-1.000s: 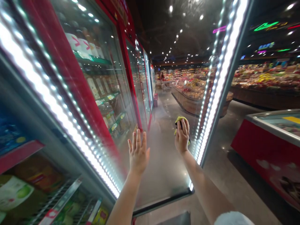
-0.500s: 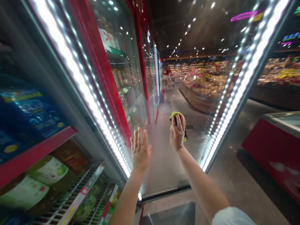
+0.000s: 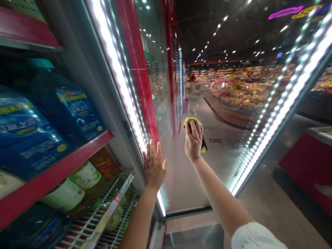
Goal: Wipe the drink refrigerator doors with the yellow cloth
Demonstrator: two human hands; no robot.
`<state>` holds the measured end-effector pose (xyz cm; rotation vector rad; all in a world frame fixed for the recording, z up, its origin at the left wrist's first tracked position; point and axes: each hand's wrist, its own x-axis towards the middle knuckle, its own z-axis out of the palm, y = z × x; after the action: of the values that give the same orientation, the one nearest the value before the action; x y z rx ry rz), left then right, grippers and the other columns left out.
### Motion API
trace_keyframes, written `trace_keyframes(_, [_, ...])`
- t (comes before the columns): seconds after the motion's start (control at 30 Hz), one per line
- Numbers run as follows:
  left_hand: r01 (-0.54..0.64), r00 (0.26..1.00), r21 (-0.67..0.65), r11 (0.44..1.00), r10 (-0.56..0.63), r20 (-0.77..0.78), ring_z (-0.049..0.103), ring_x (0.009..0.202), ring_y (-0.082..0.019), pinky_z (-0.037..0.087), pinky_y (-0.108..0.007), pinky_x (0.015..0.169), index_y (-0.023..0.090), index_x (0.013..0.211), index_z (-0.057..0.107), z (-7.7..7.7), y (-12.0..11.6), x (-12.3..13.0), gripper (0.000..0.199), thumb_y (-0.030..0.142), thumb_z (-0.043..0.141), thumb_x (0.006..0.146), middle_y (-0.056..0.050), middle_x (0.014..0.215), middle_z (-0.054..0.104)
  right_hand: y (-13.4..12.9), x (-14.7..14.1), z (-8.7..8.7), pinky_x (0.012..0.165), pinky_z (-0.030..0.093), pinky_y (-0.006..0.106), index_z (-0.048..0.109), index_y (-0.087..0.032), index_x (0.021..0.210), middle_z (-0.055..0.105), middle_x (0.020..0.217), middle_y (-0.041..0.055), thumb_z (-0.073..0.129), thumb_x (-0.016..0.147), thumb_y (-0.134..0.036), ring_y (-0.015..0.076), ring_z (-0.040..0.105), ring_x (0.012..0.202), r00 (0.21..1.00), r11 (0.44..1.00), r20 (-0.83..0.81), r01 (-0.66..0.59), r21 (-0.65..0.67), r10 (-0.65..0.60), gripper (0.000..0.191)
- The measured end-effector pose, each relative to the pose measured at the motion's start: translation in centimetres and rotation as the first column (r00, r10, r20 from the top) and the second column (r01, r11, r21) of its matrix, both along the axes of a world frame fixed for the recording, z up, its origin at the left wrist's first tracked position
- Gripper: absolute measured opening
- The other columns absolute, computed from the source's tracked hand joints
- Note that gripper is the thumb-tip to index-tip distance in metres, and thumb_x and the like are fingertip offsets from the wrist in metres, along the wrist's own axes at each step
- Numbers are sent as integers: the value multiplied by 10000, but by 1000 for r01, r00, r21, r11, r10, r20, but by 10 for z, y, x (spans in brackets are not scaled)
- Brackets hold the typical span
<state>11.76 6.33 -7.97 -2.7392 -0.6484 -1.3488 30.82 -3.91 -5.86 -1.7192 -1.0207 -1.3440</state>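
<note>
A glass door (image 3: 181,180) edged with bright light strips stands open in front of me, with hazy patches on its lower part. My right hand (image 3: 194,138) presses a yellow and black cloth (image 3: 203,148) against the glass, its fingers bent over the cloth. My left hand (image 3: 155,166) is lifted beside the left light strip (image 3: 129,100), palm forward, fingers spread and holding nothing. Whether its fingertips touch the door cannot be made out.
Shelves at left hold blue bottles (image 3: 80,110) and green-labelled bottles (image 3: 86,174) above a wire rack (image 3: 85,221). Through the glass are a red-framed cabinet (image 3: 145,76) and a produce display (image 3: 233,107). A red chest (image 3: 308,166) stands at right.
The view has turned left, showing more of the shelves. My left hand has moved onto the left light strip. My right hand and the cloth have shifted slightly left and up.
</note>
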Motion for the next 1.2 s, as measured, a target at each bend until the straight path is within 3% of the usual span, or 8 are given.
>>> trace_keyframes(0.13, [15, 1000, 3, 1000, -15, -7, 117, 1589, -342, 216, -591, 1270, 230, 1654, 91, -1, 5, -8, 912, 224, 644, 929, -164, 1725, 107, 3, -21, -17, 1290, 253, 467, 451, -327, 1551, 599, 1495, 37, 415, 1020, -109, 206, 388, 1513, 992, 964, 81, -70, -255, 94, 574])
trace_keyframes(0.23, [16, 1000, -13, 1000, -16, -11, 98, 1591, -345, 215, -599, 1266, 231, 1654, 88, -5, 12, -14, 937, 202, 659, 912, -167, 1726, 95, -4, -14, -19, 1271, 285, 506, 441, -315, 1557, 577, 1515, 68, 413, 1020, -112, 233, 371, 1523, 997, 992, 50, -48, -113, 54, 574])
trace_keyframes(0.37, [-2, 1000, -41, 999, 2, 5, 83, 1592, -340, 214, -597, 1265, 237, 1653, 88, -5, 19, -19, 956, 178, 669, 895, -166, 1726, 80, 19, -16, 2, 1255, 279, 579, 381, -261, 1593, 443, 1613, 116, 362, 1040, -160, 292, 280, 1562, 998, 998, -62, 8, 69, -3, 562])
trace_keyframes(0.47, [-1, 1000, -29, 1000, 1, 10, 69, 1593, -330, 214, -596, 1265, 246, 1653, 75, 0, 21, -19, 942, 171, 646, 907, -161, 1728, 73, 38, -35, 5, 1293, 220, 508, 391, -300, 1586, 511, 1572, 63, 389, 1042, -151, 242, 340, 1538, 998, 993, 16, -55, -105, 57, 564])
trace_keyframes(0.6, [-10, 1000, -18, 1000, 10, -16, 58, 1591, -348, 232, -607, 1255, 203, 1647, 126, 4, 23, -23, 891, 191, 638, 918, -191, 1722, 89, 38, -52, -7, 1316, 156, 403, 427, -351, 1558, 592, 1501, -19, 435, 1041, -130, 161, 434, 1479, 977, 930, 127, -120, -349, 174, 562])
trace_keyframes(0.87, [-52, 999, -7, 999, 52, -7, 99, 1585, -362, 255, -626, 1240, 192, 1645, 117, 3, 29, -38, 863, 183, 605, 934, -215, 1712, 127, 64, -67, 7, 1312, 166, 469, 409, -338, 1572, 530, 1554, 7, 397, 1047, -131, 206, 399, 1508, 988, 953, 12, -142, -269, 151, 564])
trace_keyframes(1.07, [-76, 997, -18, 997, 77, 5, 144, 1580, -364, 286, -613, 1235, 188, 1650, 91, -1, 29, -43, 891, 126, 595, 917, -219, 1703, 172, 55, -68, -12, 1323, 147, 385, 418, -367, 1557, 562, 1521, -55, 418, 1074, -186, 118, 471, 1450, 948, 839, 104, -210, -501, 300, 515])
trace_keyframes(1.2, [-83, 996, -12, 996, 84, 29, 140, 1582, -354, 278, -611, 1240, 205, 1653, 79, -4, 32, -44, 851, 123, 542, 943, -195, 1710, 175, 73, -73, 14, 1328, 80, 471, 417, -328, 1561, 524, 1555, -19, 411, 1077, -188, 152, 405, 1500, 962, 885, 84, -204, -419, 261, 505])
